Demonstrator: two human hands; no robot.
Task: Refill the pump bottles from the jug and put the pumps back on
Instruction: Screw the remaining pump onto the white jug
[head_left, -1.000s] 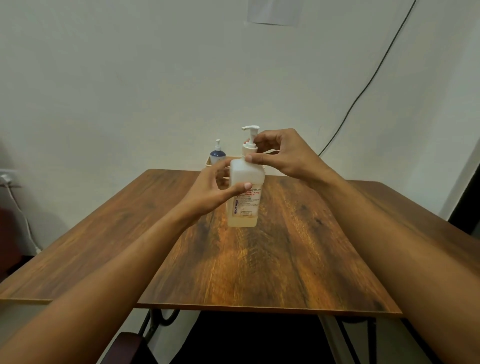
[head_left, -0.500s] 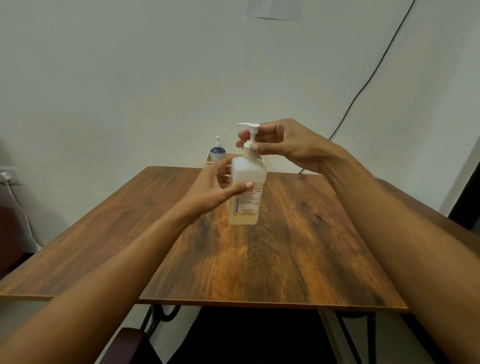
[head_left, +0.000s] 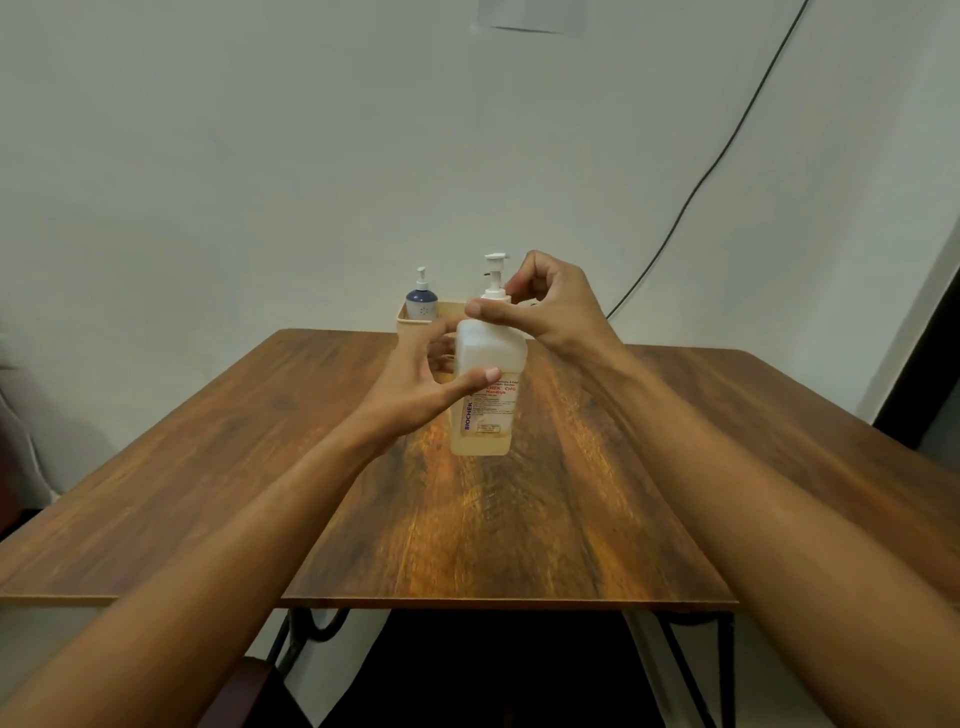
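The translucent white rectangular plastic bottle (head_left: 485, 387) is standing upright on the brown wood-grain table (head_left: 597, 467), between the two hands. It is showing a little yellowish liquid at its base and a printed label with red and purple lettering on its front.

The left hand (head_left: 415, 387) is wrapping the bottle's left side at mid-height: the thumb is lying across the front over the label, and the other fingers are passing behind the body. The grip is closed on the bottle.

The right hand (head_left: 550, 306) is sitting above and to the right of the left hand, at the bottle's shoulder. Its thumb and fingers are pinching the collar of the white plastic pump (head_left: 494, 278), which is sitting in the bottle's neck, with its head rising clear above the fingers.

Beyond the left hand, at the table's far edge, a small blue-and-white pump bottle (head_left: 422, 301) is standing in a beige open-topped box (head_left: 410, 325).

A black cable (head_left: 727, 150) is running down the pale wall beyond the right hand.
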